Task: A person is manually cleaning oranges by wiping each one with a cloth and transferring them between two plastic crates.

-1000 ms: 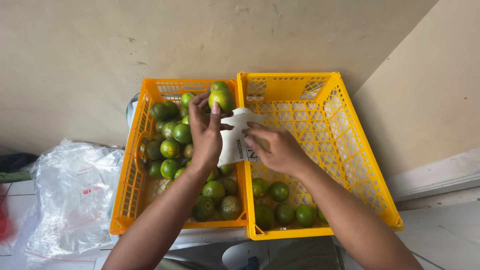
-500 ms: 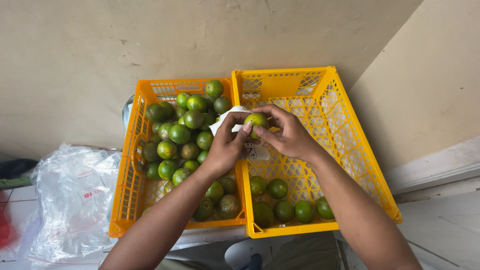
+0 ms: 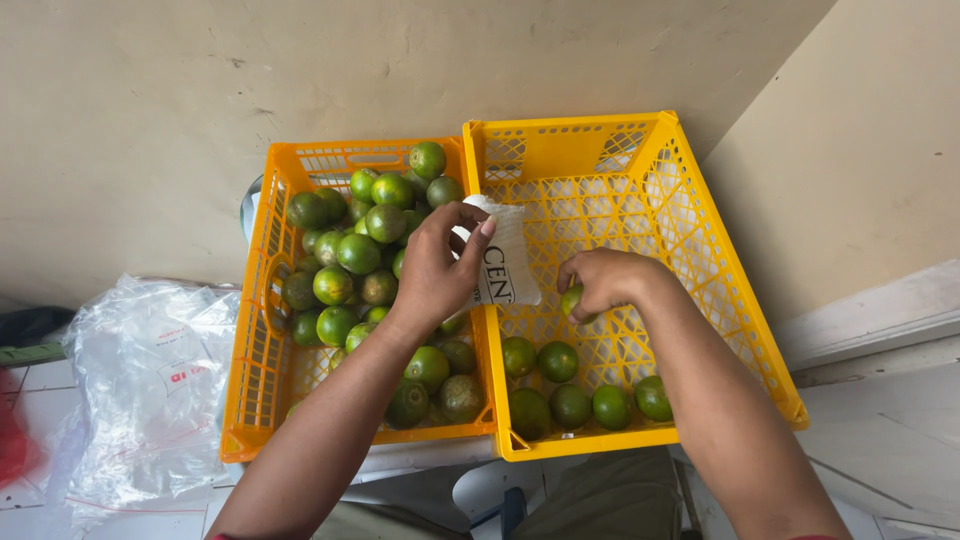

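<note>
1. Left hand (image 3: 432, 272) over the seam between the two crates, fingers closed on a white cloth (image 3: 505, 262) pinched between thumb and fingertips; cloth hanging at 3 o'clock of the hand, printed side out.
2. Right hand (image 3: 603, 283) inside the right yellow crate (image 3: 700, 250), curled shut around a green citrus fruit (image 3: 572, 300); only a sliver of fruit showing at 7 o'clock of the fist.
3. Left orange crate (image 3: 258, 330) piled with green citrus (image 3: 358, 252), heap thickest toward 12 o'clock.
4. Right crate mostly bare mesh; row of six or so fruits (image 3: 572, 405) along the near wall, 6 o'clock of the right hand.
5. Clear plastic bag (image 3: 150, 380) crumpled on the floor at 9 o'clock of the orange crate.
6. Handling, judged: fruit firm, round, smooth-skinned, light enough for one hand; likely to roll on the mesh, so best cupped around the middle, not pinched. Cloth soft, limp, weightless; a bunched fold gives the surest hold.
7. Beige wall (image 3: 300, 80) behind both crates at 12 o'clock.
</note>
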